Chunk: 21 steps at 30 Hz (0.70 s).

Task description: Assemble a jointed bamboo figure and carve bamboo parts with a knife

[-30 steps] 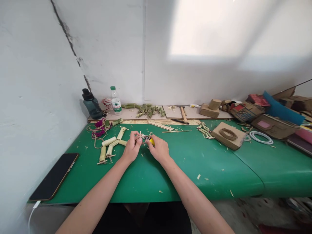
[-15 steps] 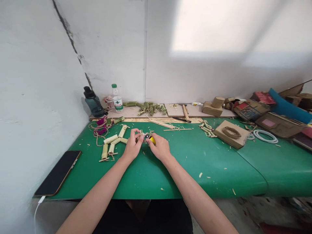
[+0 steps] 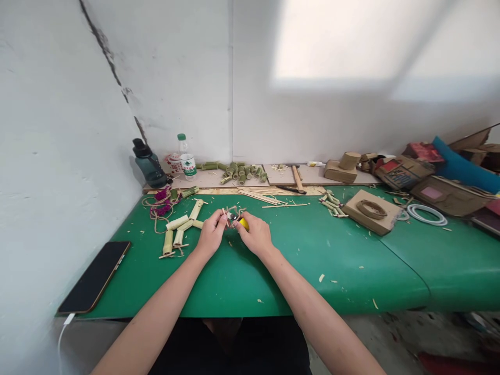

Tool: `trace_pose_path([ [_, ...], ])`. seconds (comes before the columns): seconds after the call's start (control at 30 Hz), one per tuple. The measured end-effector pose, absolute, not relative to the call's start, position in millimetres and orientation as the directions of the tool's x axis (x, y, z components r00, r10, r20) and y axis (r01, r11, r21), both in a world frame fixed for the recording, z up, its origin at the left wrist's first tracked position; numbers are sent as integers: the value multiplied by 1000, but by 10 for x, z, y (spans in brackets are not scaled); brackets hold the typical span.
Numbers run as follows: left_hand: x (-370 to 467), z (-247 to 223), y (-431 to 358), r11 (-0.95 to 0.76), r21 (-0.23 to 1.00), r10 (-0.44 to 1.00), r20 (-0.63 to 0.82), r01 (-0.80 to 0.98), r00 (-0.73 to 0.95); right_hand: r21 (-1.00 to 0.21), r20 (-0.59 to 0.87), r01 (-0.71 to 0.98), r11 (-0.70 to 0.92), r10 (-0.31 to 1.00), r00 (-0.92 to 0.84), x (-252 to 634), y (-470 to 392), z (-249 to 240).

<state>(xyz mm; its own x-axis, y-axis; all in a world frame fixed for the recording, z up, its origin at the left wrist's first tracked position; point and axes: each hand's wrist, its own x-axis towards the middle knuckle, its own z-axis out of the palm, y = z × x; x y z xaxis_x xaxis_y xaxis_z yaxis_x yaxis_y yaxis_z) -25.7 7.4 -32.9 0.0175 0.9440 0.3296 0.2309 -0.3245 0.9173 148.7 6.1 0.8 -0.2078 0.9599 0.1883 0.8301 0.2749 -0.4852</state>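
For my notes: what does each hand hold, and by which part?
Right hand: a small object, by its yellow part; left hand: I cannot tell.

Washed-out daylight patches [image 3: 336, 41] glare on the wall [image 3: 250, 99]; outer edges look stretched and soft.

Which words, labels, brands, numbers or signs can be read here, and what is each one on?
None reads clearly.
Clear bottle: printed characters, too small to read.
Red-and-white container: markings too blurred.
Printed cardboard: coloured print, too blurred.
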Motion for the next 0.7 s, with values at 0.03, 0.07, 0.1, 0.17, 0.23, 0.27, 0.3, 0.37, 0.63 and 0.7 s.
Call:
trace_pose_path([
  [0.03, -255, -321, 68, -332, 912, 942, 335, 242, 29, -501, 206, 822, 269, 960, -189, 1490, 65, 5],
  [0.07, -253, -313, 62, -336, 908, 941, 337, 250, 38, -523, 225, 812, 261, 960, -164, 1494, 70, 3],
  [0.1, -251, -306, 56, -337, 907, 940, 337, 253, 43, -547, 243, 799, 251, 960, -136, 1499, 77, 2],
  [0.17, -250, -298, 47, -337, 907, 940, 339, 253, 36, -592, 269, 770, 239, 959, -90, 1514, 94, -3],
  [0.23, -251, -297, 45, -335, 908, 939, 344, 251, 9, -635, 287, 734, 240, 956, -65, 1534, 110, -14],
  [0.27, -252, -298, 46, -332, 908, 939, 344, 254, -1, -662, 297, 709, 243, 954, -49, 1545, 117, -23],
  [0.3, -252, -300, 47, -329, 907, 940, 342, 261, -4, -693, 308, 677, 246, 951, -30, 1556, 121, -33],
  [0.37, -254, -303, 49, -322, 904, 943, 334, 281, 5, -753, 333, 605, 260, 943, 10, 1573, 120, -55],
  [0.63, -258, -280, 31, -317, 898, 941, 337, 305, -14, -821, 360, 522, 230, 919, 160, 1615, 169, -84],
  [0.7, -254, -277, 29, -316, 900, 941, 338, 300, -24, -869, 341, 461, 181, 894, 290, 1687, 238, -95],
])
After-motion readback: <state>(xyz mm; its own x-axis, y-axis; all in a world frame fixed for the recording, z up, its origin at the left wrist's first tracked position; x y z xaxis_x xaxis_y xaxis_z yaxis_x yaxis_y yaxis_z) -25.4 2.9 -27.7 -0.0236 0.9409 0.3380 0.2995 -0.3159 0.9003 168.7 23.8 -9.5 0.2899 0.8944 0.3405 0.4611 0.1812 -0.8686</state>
